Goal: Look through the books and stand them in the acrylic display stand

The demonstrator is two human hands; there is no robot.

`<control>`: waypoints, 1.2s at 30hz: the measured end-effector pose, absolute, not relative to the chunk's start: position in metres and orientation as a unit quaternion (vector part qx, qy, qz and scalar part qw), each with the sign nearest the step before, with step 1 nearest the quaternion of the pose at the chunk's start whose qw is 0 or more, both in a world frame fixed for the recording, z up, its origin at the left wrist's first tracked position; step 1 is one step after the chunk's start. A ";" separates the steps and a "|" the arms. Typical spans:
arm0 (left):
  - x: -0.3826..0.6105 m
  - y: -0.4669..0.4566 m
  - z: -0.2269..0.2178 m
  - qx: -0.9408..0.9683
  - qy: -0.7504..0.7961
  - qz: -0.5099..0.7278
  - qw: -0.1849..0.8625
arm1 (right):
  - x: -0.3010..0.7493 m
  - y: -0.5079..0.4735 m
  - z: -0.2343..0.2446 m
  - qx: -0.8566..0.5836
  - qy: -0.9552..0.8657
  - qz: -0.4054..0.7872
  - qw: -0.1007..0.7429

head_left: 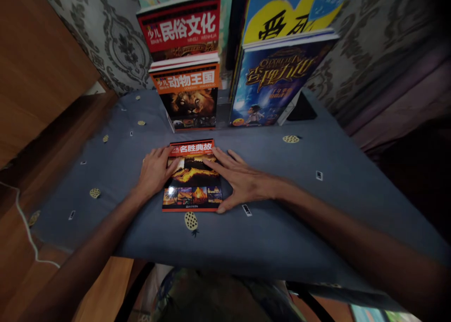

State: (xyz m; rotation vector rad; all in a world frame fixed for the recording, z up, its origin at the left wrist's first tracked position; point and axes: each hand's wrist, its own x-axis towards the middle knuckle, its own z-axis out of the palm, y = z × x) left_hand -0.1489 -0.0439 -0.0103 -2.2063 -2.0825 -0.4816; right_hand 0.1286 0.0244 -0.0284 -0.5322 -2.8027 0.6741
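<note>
A closed book (195,176) with a red title band and a golden, night-lit wall on its cover lies flat on the blue tablecloth (268,237). My left hand (155,169) rests on its left edge, fingertips on the upper part of the cover. Across the right edge lies my right hand (241,178), with fingers spread; some fingertips touch the cover and the thumb is at the lower right corner. Neither hand grips the book.
Behind the book stand a lion-cover book (192,101), a red book (186,28), a blue book (271,82) and a yellow-and-blue book (278,16). A dark flat object (302,108) lies at the back right. A white cable (26,223) hangs at the left.
</note>
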 end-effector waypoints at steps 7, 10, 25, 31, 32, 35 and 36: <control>-0.153 -0.035 -0.011 -0.602 -0.651 -0.411 -0.211 | 0.127 0.022 -0.020 -0.197 -0.950 0.237 0.056; -0.153 -0.033 -0.008 -0.438 -0.637 -0.522 -0.361 | 0.127 0.023 -0.021 -0.194 -0.948 0.243 0.066; -0.136 -0.046 0.033 -0.336 -0.455 -0.597 -0.569 | 0.120 0.023 -0.020 -0.264 -0.872 0.284 0.299; -0.131 -0.045 0.047 -0.383 -0.427 -0.610 -0.546 | 0.116 0.022 -0.003 -0.327 -0.750 0.465 0.338; -0.130 -0.045 0.049 -0.391 -0.425 -0.609 -0.544 | 0.115 0.023 0.001 -0.312 -0.727 0.508 0.340; -0.131 -0.045 0.056 -0.415 -0.412 -0.619 -0.524 | 0.114 0.021 0.013 -0.266 -0.698 0.542 0.384; -0.132 -0.045 0.058 -0.428 -0.403 -0.628 -0.510 | 0.115 0.020 0.017 -0.258 -0.707 0.518 0.407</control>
